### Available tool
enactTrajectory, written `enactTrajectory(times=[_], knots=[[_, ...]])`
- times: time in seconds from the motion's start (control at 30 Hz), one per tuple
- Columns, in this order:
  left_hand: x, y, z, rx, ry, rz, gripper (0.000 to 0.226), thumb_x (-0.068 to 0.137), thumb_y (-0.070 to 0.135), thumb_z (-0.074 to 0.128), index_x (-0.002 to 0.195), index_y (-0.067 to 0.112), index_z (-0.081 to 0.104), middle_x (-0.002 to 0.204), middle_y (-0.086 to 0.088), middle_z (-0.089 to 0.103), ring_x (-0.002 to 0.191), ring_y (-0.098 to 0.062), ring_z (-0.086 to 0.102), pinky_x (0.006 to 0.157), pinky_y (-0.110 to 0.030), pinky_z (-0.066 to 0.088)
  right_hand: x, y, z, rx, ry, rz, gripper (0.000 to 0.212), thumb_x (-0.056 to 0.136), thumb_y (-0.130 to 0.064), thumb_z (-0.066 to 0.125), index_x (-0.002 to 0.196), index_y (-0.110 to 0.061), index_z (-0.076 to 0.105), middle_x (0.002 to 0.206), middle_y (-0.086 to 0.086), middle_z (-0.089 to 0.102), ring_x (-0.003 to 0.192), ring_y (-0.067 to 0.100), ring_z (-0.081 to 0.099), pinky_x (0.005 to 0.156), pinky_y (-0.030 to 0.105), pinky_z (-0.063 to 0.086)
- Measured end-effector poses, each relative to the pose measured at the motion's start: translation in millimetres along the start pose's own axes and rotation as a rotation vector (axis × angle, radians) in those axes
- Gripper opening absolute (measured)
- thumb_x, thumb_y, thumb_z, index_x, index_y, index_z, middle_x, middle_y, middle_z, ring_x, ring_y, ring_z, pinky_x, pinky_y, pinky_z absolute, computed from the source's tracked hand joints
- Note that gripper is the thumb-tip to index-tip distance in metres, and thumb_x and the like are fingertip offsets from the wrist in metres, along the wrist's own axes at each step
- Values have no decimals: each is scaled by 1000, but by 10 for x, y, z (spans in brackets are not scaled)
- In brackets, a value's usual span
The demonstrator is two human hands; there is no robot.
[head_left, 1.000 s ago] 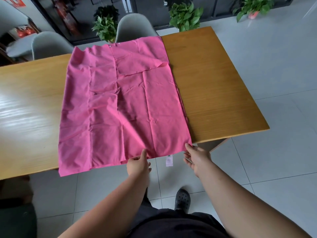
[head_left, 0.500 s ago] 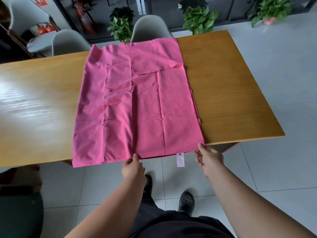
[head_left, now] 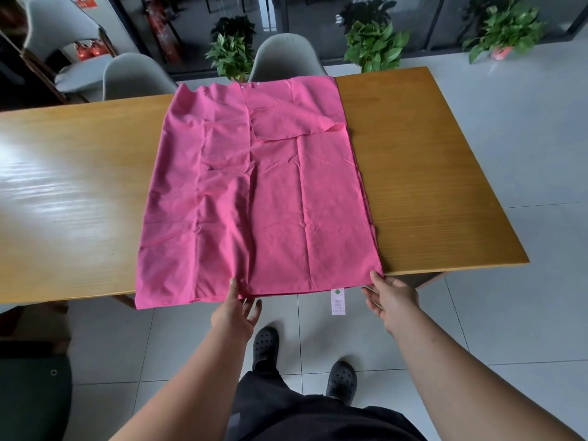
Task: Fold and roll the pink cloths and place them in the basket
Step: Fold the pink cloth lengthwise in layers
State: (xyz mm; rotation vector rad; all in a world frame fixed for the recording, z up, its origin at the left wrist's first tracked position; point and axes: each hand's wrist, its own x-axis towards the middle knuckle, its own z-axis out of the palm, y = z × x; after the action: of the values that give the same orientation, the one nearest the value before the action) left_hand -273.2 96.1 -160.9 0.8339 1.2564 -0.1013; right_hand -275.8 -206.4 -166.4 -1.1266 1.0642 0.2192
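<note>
A large pink cloth (head_left: 254, 192) lies spread flat on the wooden table (head_left: 429, 173), folded into layers, with a folded-back flap at the far right. Its near hem hangs slightly over the table's front edge, and a white label (head_left: 338, 301) dangles from it. My left hand (head_left: 237, 313) is at the middle of the near hem, thumb touching the cloth and fingers spread below the edge. My right hand (head_left: 393, 297) is at the near right corner, its thumb tip on the corner and its fingers straight. No basket is in view.
Two grey chairs (head_left: 283, 58) stand behind the table's far side, with potted plants (head_left: 375, 46) on the floor beyond. A dark green seat (head_left: 31, 396) is at the lower left. Tiled floor lies to the right of the table.
Both hands stay at the near hem. The left hand's fingers have spread out below the edge. The cloth's near left corner lies flatter, and my view has shifted.
</note>
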Motion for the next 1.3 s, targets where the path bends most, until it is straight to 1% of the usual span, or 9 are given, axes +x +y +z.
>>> enactTrajectory(times=[0.27,0.47,0.63,0.7,0.83,1.0,1.07,1.17,1.3], knots=[[-40,34,60,-71,-6,-55,24,97,34,76,105,14,65,107,-10,71,99,-28,71,72,-46,61,53,-59,16,-42,-18,5,17,94,-26,79,106,-17,71,101,7,80,71,12,76,61,26,55],[4,-25,24,19,16,-22,17,96,15,77,93,4,64,94,-11,72,85,-22,72,54,-34,62,38,-22,-14,-53,-4,1,17,96,-25,77,108,-15,72,100,6,80,71,13,75,61,26,55],[-34,43,2,-68,23,217,15,100,22,73,102,8,66,101,-11,75,90,-23,74,87,-41,62,-6,-122,-5,16,-11,-114,17,95,-23,78,109,-16,73,99,6,79,74,12,76,61,26,52],[-52,48,7,-61,36,297,15,103,26,69,99,12,65,102,-9,75,91,-23,75,85,-39,62,-33,-171,23,33,-20,-199,16,95,-26,79,107,-17,71,94,3,79,73,12,76,60,27,51],[54,-25,-97,59,198,171,20,107,22,62,117,5,64,107,-14,75,84,-29,75,80,-45,62,-31,-12,-39,-227,63,-18,13,97,-21,75,106,-12,72,84,3,79,61,9,71,46,21,36],[5,-19,-11,19,134,89,22,107,23,61,112,1,61,102,-16,73,78,-28,74,83,-49,62,6,-38,-27,-159,68,-13,13,97,-21,75,106,-12,72,87,3,80,64,11,73,43,20,35],[24,-35,-39,79,97,9,23,97,17,75,95,-1,61,93,-17,72,76,-28,74,72,-45,65,-9,-16,-54,-129,33,24,15,99,-20,73,109,-10,71,90,5,79,66,13,72,44,19,36],[38,-52,-72,161,-31,-66,11,95,12,76,98,4,68,99,-10,75,70,-22,76,50,-35,62,-88,-56,-64,-154,-15,105,13,101,-19,70,109,-10,69,92,5,78,67,13,71,46,19,36],[-28,126,21,-107,-281,128,11,102,25,67,106,14,65,98,-4,76,78,-15,78,65,-32,63,-121,-359,4,164,-199,-45,6,97,-21,73,97,-24,68,79,-5,72,63,3,67,49,18,34]])
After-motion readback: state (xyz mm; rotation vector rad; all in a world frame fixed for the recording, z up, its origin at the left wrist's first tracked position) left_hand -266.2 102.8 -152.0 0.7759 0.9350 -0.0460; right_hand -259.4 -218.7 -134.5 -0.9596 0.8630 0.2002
